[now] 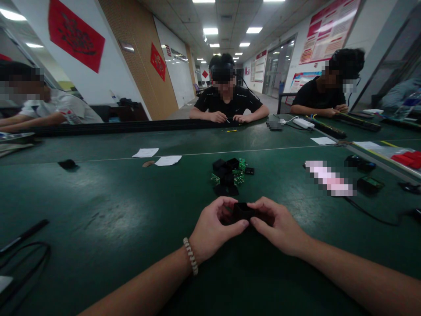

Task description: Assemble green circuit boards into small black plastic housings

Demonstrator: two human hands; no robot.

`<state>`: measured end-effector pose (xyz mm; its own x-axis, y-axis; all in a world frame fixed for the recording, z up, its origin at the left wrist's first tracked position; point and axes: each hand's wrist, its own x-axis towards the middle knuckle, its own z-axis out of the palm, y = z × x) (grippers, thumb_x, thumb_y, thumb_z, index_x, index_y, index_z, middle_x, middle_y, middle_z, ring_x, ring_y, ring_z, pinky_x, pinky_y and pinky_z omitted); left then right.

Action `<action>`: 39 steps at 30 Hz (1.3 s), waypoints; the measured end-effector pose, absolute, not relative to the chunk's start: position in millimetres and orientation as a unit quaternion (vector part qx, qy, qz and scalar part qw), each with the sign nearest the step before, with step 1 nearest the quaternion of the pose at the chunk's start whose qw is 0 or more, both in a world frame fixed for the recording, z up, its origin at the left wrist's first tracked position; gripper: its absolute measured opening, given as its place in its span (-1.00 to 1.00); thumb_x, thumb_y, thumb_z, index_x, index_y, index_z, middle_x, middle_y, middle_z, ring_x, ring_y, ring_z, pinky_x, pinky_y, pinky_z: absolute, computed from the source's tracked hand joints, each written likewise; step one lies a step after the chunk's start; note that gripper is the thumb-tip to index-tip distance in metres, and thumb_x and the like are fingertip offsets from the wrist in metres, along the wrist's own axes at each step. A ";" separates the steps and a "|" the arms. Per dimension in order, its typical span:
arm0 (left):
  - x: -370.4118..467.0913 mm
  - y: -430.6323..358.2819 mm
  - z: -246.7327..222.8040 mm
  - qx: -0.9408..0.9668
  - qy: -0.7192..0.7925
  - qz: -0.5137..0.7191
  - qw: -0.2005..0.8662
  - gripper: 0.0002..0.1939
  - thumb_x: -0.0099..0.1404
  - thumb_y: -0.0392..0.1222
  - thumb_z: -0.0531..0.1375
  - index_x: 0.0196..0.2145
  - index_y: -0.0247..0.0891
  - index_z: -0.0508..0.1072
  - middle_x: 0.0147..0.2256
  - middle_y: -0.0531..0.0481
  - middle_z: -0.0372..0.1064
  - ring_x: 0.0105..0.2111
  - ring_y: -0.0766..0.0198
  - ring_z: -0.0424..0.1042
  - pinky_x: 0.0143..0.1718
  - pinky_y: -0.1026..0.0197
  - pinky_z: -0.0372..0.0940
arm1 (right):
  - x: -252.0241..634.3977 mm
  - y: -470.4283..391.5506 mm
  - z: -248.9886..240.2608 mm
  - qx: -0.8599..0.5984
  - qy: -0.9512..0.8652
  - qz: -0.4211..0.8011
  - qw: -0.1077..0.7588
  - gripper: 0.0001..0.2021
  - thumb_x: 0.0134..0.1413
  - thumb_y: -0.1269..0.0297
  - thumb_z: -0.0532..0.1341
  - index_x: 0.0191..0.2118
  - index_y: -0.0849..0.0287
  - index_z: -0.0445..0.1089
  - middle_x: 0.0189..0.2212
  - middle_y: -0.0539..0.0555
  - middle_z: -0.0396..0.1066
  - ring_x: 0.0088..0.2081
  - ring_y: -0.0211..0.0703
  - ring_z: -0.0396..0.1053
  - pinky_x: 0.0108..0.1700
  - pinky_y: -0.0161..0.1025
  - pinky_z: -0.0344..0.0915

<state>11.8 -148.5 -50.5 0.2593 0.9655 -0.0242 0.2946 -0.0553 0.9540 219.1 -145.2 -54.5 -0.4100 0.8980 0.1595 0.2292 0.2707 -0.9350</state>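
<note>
Your left hand (212,226) and right hand (283,227) pinch a black plastic housing (242,212) between fingertips toward the table's (131,263) near edge, its top open and uncapped, while other black housings (218,165) and green circuit boards (242,164) lie loose, apparently unjoined, beyond.

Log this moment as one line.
left hand: holds black part | right hand: holds same part | beyond: pile of black pieces, green boards

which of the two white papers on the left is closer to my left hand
The right paper, with the brown oval spot by its edge; the left paper lies farther back.
</note>
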 end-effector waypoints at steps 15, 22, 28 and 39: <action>13.9 -148.3 -44.2 0.620 0.497 0.356 0.492 -0.54 0.11 -0.13 0.38 -0.05 -0.25 0.39 -0.21 -0.08 0.49 -0.27 0.16 0.47 -0.23 0.08 0.37 | 219.9 -143.4 -53.8 -0.395 -0.678 0.490 0.379 -0.72 0.09 0.35 0.30 -0.05 0.14 0.40 -0.18 0.09 0.55 -0.19 -0.11 0.54 -0.15 -0.14 0.48; 13.3 -149.3 -44.6 0.623 0.493 0.354 0.494 -0.55 0.13 -0.09 0.38 -0.05 -0.23 0.40 -0.21 -0.07 0.50 -0.26 0.16 0.48 -0.23 0.08 0.37 | 220.4 -143.5 -53.2 -0.386 -0.680 0.499 0.374 -0.70 0.07 0.38 0.31 -0.04 0.13 0.40 -0.17 0.07 0.55 -0.15 -0.11 0.54 -0.10 -0.12 0.49; 13.2 -148.7 -44.1 0.619 0.495 0.357 0.495 -0.55 0.12 -0.08 0.38 -0.06 -0.24 0.41 -0.20 -0.09 0.50 -0.26 0.15 0.48 -0.23 0.08 0.38 | 220.9 -143.1 -52.8 -0.381 -0.675 0.507 0.377 -0.71 0.07 0.38 0.30 -0.05 0.14 0.40 -0.17 0.08 0.55 -0.15 -0.11 0.54 -0.09 -0.12 0.48; 13.7 -146.2 -47.3 0.604 0.493 0.361 0.511 -0.51 0.08 -0.10 0.40 -0.06 -0.26 0.40 -0.20 -0.11 0.50 -0.25 0.13 0.50 -0.20 0.05 0.39 | 220.9 -143.2 -51.2 -0.389 -0.684 0.499 0.363 -0.73 0.16 0.33 0.24 0.00 0.14 0.40 -0.19 0.08 0.54 -0.18 -0.11 0.52 -0.15 -0.15 0.46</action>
<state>13.7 -146.2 -47.3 0.2522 0.9653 -0.0679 0.2267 0.0092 0.9739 220.9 -143.2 -51.2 -0.4344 0.8942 0.1083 0.1709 0.1998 -0.9648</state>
